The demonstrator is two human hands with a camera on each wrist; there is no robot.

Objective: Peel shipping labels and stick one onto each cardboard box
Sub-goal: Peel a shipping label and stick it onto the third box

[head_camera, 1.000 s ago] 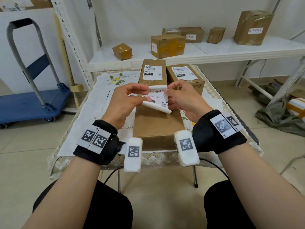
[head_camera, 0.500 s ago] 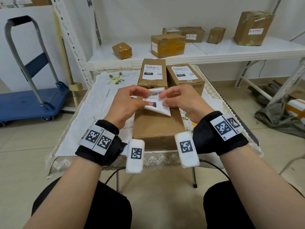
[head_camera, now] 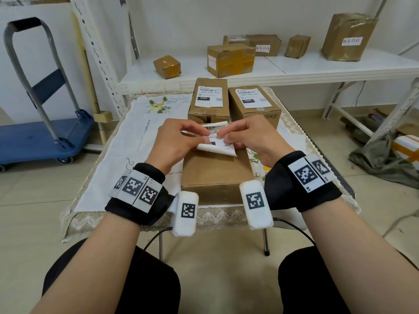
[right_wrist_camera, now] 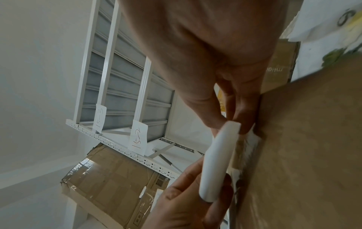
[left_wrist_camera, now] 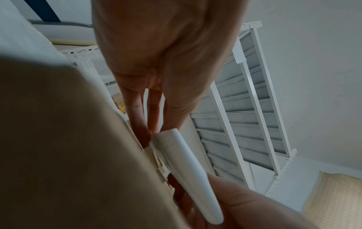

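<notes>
A white shipping label (head_camera: 218,143) with its backing curled under lies low over the far end of the near, unlabelled cardboard box (head_camera: 215,175). My left hand (head_camera: 181,141) pinches its left edge and my right hand (head_camera: 247,137) pinches its right edge, thumbs and forefingers almost meeting. In the left wrist view the curled label (left_wrist_camera: 188,175) runs between both hands' fingers above the box (left_wrist_camera: 68,147). The right wrist view shows the same roll (right_wrist_camera: 217,161) beside the box top (right_wrist_camera: 303,155). Two labelled boxes (head_camera: 209,98) (head_camera: 254,103) stand behind.
The boxes sit on a small table with a white embroidered cloth (head_camera: 136,141). A white shelf (head_camera: 294,66) behind carries several taped parcels. A blue hand cart (head_camera: 40,132) stands at the left. A grey cloth heap (head_camera: 381,159) lies on the floor at the right.
Both hands have lowered the label from above the box down to its far end and drawn closer together. The label has curled more at its near edge.
</notes>
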